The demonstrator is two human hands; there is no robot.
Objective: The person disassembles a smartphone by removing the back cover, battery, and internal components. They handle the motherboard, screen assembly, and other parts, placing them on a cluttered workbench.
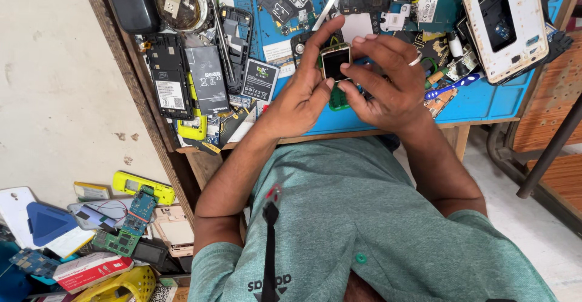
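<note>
Pinching the small display module [335,61] between my left hand [303,90] and right hand [388,84] above the blue mat [479,99], fingertips closed on its edges, I risked cracking it; its ribbon seemed hidden.

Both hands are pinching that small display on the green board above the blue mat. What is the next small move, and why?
Probably press the small display gently flat onto the green board, steadying it with the left hand. The right hand has fingertips on its edge, and it looks slightly raised, though its seating is hard to tell.
</note>
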